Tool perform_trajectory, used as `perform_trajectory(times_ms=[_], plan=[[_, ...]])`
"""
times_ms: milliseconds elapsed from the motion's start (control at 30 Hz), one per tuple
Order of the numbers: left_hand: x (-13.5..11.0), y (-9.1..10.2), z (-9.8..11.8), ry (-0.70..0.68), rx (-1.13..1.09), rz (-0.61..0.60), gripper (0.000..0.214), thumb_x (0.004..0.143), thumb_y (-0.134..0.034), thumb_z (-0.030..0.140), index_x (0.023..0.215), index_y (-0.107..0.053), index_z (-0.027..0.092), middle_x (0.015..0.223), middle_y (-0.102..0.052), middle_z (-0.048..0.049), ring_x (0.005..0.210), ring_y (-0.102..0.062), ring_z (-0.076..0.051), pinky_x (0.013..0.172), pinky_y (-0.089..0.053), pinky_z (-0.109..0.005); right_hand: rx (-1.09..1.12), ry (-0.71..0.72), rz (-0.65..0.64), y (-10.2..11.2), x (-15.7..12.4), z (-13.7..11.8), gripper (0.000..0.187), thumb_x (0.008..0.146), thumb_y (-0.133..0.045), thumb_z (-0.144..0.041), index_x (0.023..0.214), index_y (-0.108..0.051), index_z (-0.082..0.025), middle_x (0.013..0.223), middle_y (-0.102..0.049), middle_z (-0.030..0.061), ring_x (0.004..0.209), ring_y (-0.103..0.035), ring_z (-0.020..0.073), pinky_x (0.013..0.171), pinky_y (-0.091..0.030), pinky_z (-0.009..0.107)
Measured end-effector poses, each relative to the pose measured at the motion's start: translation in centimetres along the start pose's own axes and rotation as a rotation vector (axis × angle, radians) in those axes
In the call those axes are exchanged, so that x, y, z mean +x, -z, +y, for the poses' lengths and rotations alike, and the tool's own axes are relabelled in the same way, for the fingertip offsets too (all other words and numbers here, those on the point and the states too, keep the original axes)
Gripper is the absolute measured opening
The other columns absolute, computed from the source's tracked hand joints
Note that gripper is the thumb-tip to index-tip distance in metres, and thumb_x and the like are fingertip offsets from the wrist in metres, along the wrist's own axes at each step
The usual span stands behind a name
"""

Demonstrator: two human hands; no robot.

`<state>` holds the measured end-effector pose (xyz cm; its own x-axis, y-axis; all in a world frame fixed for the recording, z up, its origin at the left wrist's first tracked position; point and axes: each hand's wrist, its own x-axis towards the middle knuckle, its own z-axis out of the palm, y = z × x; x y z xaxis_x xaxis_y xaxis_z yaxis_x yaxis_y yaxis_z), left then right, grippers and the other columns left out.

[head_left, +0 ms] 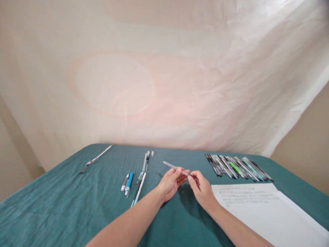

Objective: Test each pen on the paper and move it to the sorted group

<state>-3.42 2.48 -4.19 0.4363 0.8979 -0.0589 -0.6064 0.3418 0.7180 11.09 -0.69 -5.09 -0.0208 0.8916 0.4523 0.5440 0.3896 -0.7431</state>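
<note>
Above the middle of the table, my left hand pinches a slim, clear pen barrel between thumb and fingers. The barrel slants, its tapered end up and to the left. My right hand is closed at the barrel's lower right end, fingertips pressed together there. A small dark bit shows at that end; whether it is part of the pen or a separate piece I cannot tell. Left of my hands lie loose pen parts: a clear tube, a white-and-black pen and a small clear cap.
A blue pen and a white-and-grey pen piece lie on the green cloth. At far left rests a long thin pen. A row of several pens lies back right, behind written-on paper sheets. A pale sheet hangs behind.
</note>
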Motion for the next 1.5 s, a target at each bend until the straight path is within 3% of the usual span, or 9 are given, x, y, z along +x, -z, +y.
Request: perform_trajectory(times_ms=[167,400,633,800,1000,1167,1367,1500], plan=[[-0.07,0.01,-0.09,0.007,0.017,-0.024,0.015,0.079,-0.058,0.028,0.083,-0.056,0.014,0.091,-0.067,-0.0093,0.079,-0.063,-0.014,0.078,-0.045,-0.026,0.002,-0.032,-0.069,-0.03,-0.01,0.34,0.037,0.089,-0.030,-0.042,0.068,-0.051,-0.021,0.058,-0.056,-0.0005,0.052,-0.055,0.0141,0.053,-0.042,0.023],[0.20,0.39,-0.23,-0.012,0.001,-0.001,0.018,0.079,-0.059,0.030,0.086,-0.056,0.013,0.092,-0.067,-0.0102,0.085,-0.062,-0.016,0.082,-0.044,-0.028,0.021,-0.031,-0.033,-0.11,-0.03,0.35,0.024,0.086,-0.039,-0.041,0.089,-0.052,-0.021,0.067,-0.059,-0.0007,0.056,-0.055,0.0141,0.054,-0.042,0.023],[0.10,0.19,-0.18,0.007,0.019,-0.009,0.018,0.078,-0.060,0.029,0.084,-0.056,0.013,0.091,-0.067,-0.0095,0.079,-0.062,-0.014,0.077,-0.044,-0.025,0.032,-0.048,-0.084,-0.03,0.08,0.14,0.038,0.089,-0.029,-0.044,0.070,-0.052,-0.020,0.059,-0.057,-0.0001,0.051,-0.054,0.0138,0.053,-0.040,0.023],[0.08,0.10,-0.15,-0.001,0.006,0.013,0.018,0.078,-0.060,0.029,0.085,-0.055,0.013,0.090,-0.067,-0.0101,0.081,-0.062,-0.015,0.080,-0.044,-0.026,0.022,-0.043,-0.031,-0.05,0.04,0.01,0.030,0.086,-0.037,-0.045,0.084,-0.053,-0.020,0.063,-0.058,-0.0004,0.054,-0.054,0.0144,0.053,-0.040,0.023],[-0.04,-0.06,-0.09,0.009,0.016,0.003,0.016,0.078,-0.060,0.028,0.083,-0.055,0.013,0.089,-0.067,-0.0095,0.078,-0.062,-0.014,0.076,-0.044,-0.025,0.051,-0.059,-0.103,0.01,0.10,0.08,0.037,0.089,-0.029,-0.043,0.070,-0.051,-0.020,0.059,-0.056,-0.0002,0.051,-0.053,0.0139,0.053,-0.041,0.024],[0.02,0.04,-0.10,-0.003,0.007,0.008,0.017,0.079,-0.059,0.028,0.084,-0.055,0.013,0.089,-0.067,-0.0102,0.080,-0.062,-0.014,0.079,-0.044,-0.025,0.064,-0.051,-0.056,-0.03,0.08,0.24,0.025,0.087,-0.038,-0.041,0.085,-0.050,-0.020,0.065,-0.057,-0.0007,0.055,-0.054,0.0140,0.054,-0.041,0.023],[0.09,0.11,-0.18,0.005,0.024,-0.005,0.017,0.079,-0.059,0.028,0.085,-0.055,0.013,0.089,-0.067,-0.0100,0.078,-0.062,-0.014,0.076,-0.044,-0.025,0.039,-0.041,-0.087,-0.12,0.12,0.34,0.034,0.089,-0.031,-0.040,0.072,-0.052,-0.020,0.058,-0.055,-0.0007,0.051,-0.052,0.0135,0.053,-0.040,0.024],[0.24,0.38,-0.37,-0.008,0.022,-0.007,0.019,0.078,-0.059,0.030,0.085,-0.056,0.013,0.090,-0.067,-0.0096,0.080,-0.062,-0.014,0.079,-0.044,-0.026,0.039,-0.038,-0.073,-0.01,0.10,0.23,0.028,0.088,-0.035,-0.041,0.080,-0.052,-0.020,0.060,-0.055,-0.0012,0.052,-0.052,0.0135,0.052,-0.040,0.023]])
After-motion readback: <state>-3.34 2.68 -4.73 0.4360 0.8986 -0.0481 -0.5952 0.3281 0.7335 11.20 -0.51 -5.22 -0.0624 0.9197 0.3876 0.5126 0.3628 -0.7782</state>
